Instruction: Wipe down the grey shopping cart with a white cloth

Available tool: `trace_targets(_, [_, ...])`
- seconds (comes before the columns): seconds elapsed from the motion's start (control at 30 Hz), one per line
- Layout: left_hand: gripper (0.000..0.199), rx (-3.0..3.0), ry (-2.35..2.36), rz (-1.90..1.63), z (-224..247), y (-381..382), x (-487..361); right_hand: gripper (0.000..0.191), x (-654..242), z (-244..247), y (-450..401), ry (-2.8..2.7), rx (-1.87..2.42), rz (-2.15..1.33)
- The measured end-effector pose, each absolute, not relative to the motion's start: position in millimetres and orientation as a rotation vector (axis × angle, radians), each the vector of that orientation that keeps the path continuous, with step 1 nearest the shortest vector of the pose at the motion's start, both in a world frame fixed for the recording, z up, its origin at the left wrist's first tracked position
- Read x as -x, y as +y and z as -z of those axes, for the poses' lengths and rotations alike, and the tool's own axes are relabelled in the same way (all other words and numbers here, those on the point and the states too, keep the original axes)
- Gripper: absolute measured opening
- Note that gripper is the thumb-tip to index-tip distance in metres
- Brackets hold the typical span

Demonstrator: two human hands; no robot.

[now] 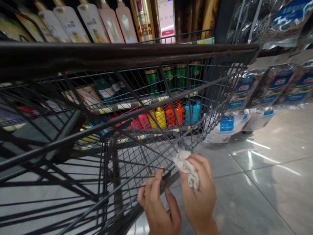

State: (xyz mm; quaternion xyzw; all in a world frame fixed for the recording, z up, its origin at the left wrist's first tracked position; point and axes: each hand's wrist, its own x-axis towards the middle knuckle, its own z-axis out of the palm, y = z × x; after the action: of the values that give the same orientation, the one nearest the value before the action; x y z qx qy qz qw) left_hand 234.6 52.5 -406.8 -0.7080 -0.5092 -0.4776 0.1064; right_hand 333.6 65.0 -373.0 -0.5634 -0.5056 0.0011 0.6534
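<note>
A dark wire shopping cart (127,116) fills the left and middle of the view, tilted across it. At its lower rail, my left hand (158,205) has its bent fingers on the wires, with the thumb on the near side of the rail. The exact contact under those fingers is partly hidden. Just to the right, my right hand (200,192) pinches a crumpled, dirt-marked white wipe (187,168) between thumb and fingers. The wipe is close to the cart's side wires; whether it touches them I cannot tell.
Behind the cart, a shelf holds shampoo bottles (91,21) and coloured bottles (174,113). A phone (166,21) showing a timer stands among them. Silvery packages (274,86) hang at the right above a glossy tiled floor (259,192).
</note>
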Motion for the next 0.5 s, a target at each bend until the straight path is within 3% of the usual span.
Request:
trace_targets(0.33, [0.035, 2.167, -1.29, 1.203, 401, 52, -222, 0.024, -319, 389, 72, -1.25, 1.259, -0.006])
trace_targets(0.5, [0.036, 2.161, -1.283, 1.265, 406, 52, -219, 0.018, -323, 395, 63, -1.243, 1.326, 0.06])
